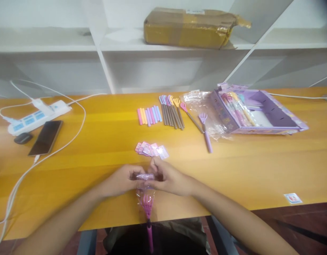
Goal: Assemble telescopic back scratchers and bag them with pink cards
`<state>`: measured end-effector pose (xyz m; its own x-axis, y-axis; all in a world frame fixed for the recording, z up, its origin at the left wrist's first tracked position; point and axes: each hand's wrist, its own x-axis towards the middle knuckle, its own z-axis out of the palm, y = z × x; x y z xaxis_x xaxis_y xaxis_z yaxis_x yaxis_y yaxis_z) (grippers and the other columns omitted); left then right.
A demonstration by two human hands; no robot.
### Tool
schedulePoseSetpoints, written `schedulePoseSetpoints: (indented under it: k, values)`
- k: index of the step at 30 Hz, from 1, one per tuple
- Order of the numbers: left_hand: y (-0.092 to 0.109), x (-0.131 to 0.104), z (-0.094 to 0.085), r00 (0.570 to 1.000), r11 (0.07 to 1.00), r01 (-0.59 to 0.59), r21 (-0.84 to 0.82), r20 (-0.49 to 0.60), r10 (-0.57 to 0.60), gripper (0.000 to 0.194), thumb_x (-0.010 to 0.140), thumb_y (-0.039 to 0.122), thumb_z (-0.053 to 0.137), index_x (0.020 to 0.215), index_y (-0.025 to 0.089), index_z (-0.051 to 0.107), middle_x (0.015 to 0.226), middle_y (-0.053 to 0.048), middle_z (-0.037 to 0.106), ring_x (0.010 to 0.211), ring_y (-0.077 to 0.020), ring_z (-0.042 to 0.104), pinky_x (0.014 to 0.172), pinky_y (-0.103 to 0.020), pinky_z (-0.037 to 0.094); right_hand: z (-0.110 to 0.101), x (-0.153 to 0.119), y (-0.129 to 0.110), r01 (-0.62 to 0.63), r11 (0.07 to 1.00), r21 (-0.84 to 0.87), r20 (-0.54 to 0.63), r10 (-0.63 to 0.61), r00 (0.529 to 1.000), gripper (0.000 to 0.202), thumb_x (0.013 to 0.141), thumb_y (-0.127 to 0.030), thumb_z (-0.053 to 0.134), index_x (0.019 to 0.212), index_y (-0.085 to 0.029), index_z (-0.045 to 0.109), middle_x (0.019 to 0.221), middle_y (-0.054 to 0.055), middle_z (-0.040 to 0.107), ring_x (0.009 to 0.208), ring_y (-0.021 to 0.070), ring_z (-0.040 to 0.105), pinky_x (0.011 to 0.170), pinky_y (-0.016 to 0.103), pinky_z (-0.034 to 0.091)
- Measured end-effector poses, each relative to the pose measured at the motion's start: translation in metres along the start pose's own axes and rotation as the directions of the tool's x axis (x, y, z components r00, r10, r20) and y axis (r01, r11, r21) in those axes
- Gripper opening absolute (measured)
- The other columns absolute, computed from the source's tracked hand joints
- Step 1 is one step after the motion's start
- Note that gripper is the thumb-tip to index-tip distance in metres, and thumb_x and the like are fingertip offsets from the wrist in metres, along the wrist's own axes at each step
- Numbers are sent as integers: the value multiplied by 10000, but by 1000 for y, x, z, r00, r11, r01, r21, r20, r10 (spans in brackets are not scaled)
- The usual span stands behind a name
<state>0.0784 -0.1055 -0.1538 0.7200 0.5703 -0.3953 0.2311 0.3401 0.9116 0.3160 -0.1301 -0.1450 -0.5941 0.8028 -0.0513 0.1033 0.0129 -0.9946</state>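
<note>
Near the table's front edge, my left hand and my right hand pinch the top of a clear plastic bag from either side. A purplish strip shows at the bag's top, between the fingers. Below it, a pink back scratcher points its claw up toward my hands, its handle reaching past the table edge over my lap. At least the claw appears behind the clear film. Just beyond my fingers lies a loose pile of small pink and purple cards.
Farther back lie a row of coloured handle tubes, several back scratchers with bare rods, a purple-handled back scratcher, clear wrappers and a purple box. Left are a phone, power strip and cables.
</note>
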Motion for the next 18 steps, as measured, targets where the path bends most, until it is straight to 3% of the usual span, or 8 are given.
schedulePoseSetpoints:
  k: [8,11,14,16,18]
  values:
    - [-3,7,6,997,995,-76,59,28,74,445,876,564,804,959,136,710,876,-30,682,799,-164,607,747,-266,474,-9,-3,-7,12,997,-77,103,-4,995,334,912,-247,664,918,-248,330,760,-94,382,614,64,337,527,180,288]
    - [0,6,7,995,988,-93,126,41,89,421,927,557,748,1008,147,699,908,-22,655,831,-163,581,762,-263,450,-4,-21,-16,0,974,-225,39,9,999,212,994,-284,590,970,-234,385,784,-72,450,636,81,402,570,206,348]
    - [4,3,8,991,975,-126,183,64,116,384,976,537,690,1062,164,670,947,-17,627,866,-167,566,784,-265,438,18,-51,-22,-73,932,-355,-120,33,992,182,1053,-327,542,1150,-219,430,935,14,616,746,124,564,663,256,456]
    - [5,1,9,989,972,-134,191,95,117,359,980,521,691,1054,172,657,948,-12,609,868,-164,555,779,-256,429,44,-72,-15,-88,937,-339,-185,25,982,303,1046,-339,579,1269,-230,406,1119,87,676,863,158,652,736,290,531]
    - [5,0,11,987,981,-125,150,119,108,351,967,514,711,1037,176,645,927,-2,593,843,-155,545,751,-243,414,74,-90,4,-59,961,-268,-219,-1,976,503,1036,-311,590,1443,-258,299,1162,99,706,773,146,669,679,283,562]
